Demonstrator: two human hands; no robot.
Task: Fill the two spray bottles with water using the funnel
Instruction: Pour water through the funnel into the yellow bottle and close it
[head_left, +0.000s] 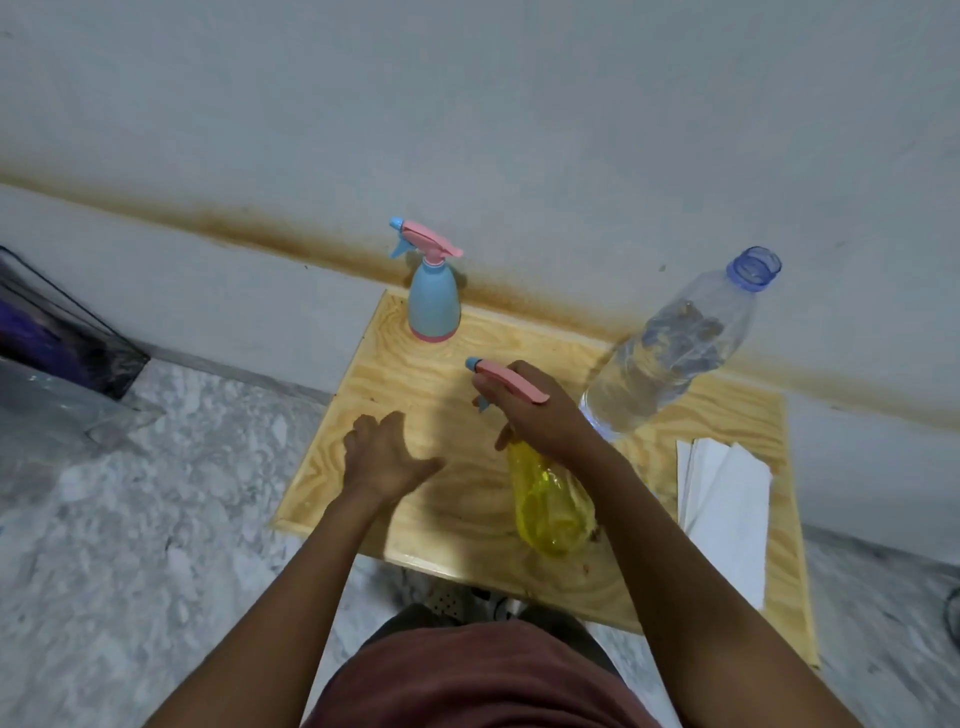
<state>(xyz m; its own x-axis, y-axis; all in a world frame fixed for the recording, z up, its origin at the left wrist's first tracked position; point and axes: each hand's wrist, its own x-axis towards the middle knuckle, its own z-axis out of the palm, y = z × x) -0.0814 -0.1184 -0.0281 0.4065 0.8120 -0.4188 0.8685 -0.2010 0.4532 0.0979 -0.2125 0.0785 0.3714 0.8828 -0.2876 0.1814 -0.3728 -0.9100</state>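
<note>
A yellow see-through spray bottle (550, 506) stands near the middle of the small wooden table (415, 395). My right hand (540, 410) is wrapped around its pink spray head with the blue nozzle. My left hand (384, 457) hovers over the table to the left of it, fingers spread, holding nothing. A blue spray bottle (434, 304) with a pink head stands upright at the table's far left corner. A large clear water bottle (675, 348), uncapped and partly full, stands at the far right. No funnel is visible.
Folded white paper (727, 514) lies on the table's right side. The table stands against a stained grey wall. A dark box (57, 327) and clear plastic sit on the marble floor to the left.
</note>
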